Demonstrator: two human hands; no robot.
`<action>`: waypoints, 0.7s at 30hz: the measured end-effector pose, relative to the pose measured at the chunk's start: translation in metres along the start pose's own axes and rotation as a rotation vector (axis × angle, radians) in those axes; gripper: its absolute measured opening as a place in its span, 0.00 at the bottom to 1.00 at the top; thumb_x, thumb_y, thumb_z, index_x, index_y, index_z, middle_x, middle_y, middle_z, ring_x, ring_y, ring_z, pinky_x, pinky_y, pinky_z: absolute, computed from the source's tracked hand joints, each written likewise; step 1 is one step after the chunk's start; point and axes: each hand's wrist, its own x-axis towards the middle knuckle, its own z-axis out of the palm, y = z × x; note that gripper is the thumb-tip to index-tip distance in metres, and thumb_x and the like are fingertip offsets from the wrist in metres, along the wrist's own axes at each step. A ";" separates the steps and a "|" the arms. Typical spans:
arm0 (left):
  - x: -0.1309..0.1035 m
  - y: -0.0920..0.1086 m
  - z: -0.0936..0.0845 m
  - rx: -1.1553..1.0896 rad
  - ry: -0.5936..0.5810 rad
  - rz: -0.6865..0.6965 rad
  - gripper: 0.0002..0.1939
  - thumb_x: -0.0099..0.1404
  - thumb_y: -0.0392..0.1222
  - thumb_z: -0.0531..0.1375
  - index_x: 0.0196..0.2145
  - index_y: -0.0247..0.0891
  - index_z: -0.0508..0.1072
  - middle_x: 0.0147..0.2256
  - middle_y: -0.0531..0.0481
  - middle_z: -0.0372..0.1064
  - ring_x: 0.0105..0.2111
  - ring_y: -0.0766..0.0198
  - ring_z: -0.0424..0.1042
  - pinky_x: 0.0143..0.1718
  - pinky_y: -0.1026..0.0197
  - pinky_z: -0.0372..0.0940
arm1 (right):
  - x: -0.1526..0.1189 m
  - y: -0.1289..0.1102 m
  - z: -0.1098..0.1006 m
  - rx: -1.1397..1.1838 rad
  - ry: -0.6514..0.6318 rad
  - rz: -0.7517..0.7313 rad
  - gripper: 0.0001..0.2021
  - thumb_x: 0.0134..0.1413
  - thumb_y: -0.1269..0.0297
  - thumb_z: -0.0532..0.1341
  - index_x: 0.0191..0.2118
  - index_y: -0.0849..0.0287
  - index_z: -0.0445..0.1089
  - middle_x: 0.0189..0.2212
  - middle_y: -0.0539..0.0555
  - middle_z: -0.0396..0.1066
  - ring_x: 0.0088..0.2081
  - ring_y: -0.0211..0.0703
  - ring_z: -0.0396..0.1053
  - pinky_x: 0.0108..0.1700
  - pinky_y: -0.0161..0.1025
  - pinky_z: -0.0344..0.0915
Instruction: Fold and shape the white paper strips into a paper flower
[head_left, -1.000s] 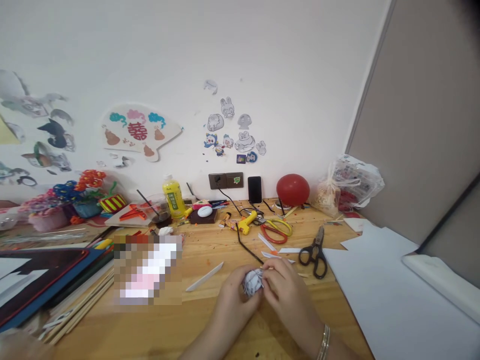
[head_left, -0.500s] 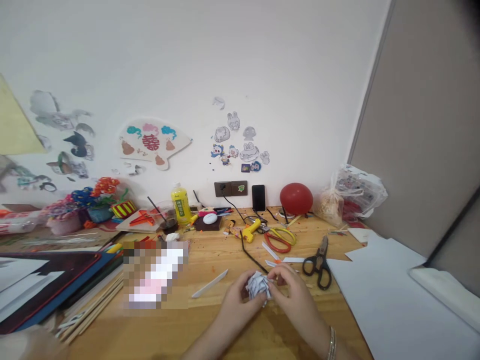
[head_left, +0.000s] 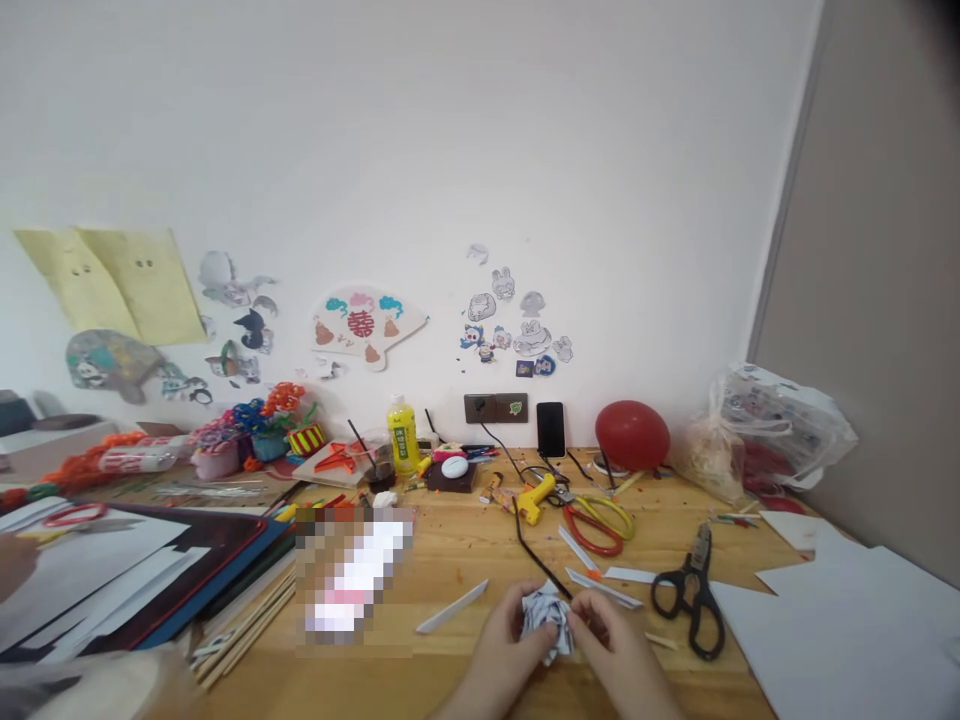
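Both my hands are at the bottom centre, around a crumpled-looking bundle of folded white paper strips (head_left: 546, 620). My left hand (head_left: 504, 645) cups the left side, its thumb lying across the front. On the right edge, my right hand (head_left: 606, 645) pinches the paper with its fingertips. A thin black cord-like strip (head_left: 536, 555) runs from beside the yellow glue gun (head_left: 536, 500) down to the top of the bundle; whether it is joined there I cannot tell. Loose white paper strips (head_left: 452, 607) lie around, with black-handled scissors (head_left: 690, 595) to the right.
White paper sheets (head_left: 832, 640) cover the right side. Red-and-yellow-handled scissors (head_left: 600, 525), a red balloon (head_left: 632, 435), a phone (head_left: 550, 430) and a yellow bottle (head_left: 403, 435) stand or lie farther back. Wooden sticks (head_left: 247, 630) are on the left. Another person's hand (head_left: 15, 565) shows at the far left.
The camera has turned left and up, so the scene sits farther right and lower. The paper bundle stays between both hands. Another person's hand and red-handled scissors have come into view at left.
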 end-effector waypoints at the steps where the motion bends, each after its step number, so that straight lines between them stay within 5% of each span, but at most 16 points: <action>1: 0.001 -0.002 -0.001 -0.010 -0.012 0.001 0.21 0.47 0.45 0.65 0.38 0.37 0.67 0.32 0.50 0.72 0.35 0.59 0.70 0.39 0.59 0.62 | 0.000 0.002 0.000 -0.009 -0.019 0.001 0.09 0.52 0.59 0.55 0.26 0.58 0.65 0.21 0.48 0.66 0.24 0.40 0.64 0.28 0.35 0.60; 12: 0.010 -0.037 -0.008 -0.021 -0.080 0.015 0.26 0.47 0.53 0.64 0.40 0.37 0.66 0.31 0.50 0.69 0.33 0.60 0.68 0.36 0.61 0.61 | 0.001 0.012 -0.002 0.007 -0.133 0.028 0.11 0.52 0.58 0.54 0.27 0.58 0.65 0.21 0.48 0.65 0.24 0.39 0.63 0.27 0.33 0.60; 21: 0.006 -0.027 0.000 0.000 -0.072 0.014 0.24 0.48 0.50 0.64 0.40 0.36 0.65 0.32 0.50 0.68 0.35 0.59 0.66 0.39 0.59 0.60 | -0.001 0.003 -0.011 -0.041 -0.137 0.063 0.09 0.50 0.59 0.54 0.26 0.58 0.65 0.21 0.49 0.65 0.25 0.41 0.64 0.28 0.33 0.60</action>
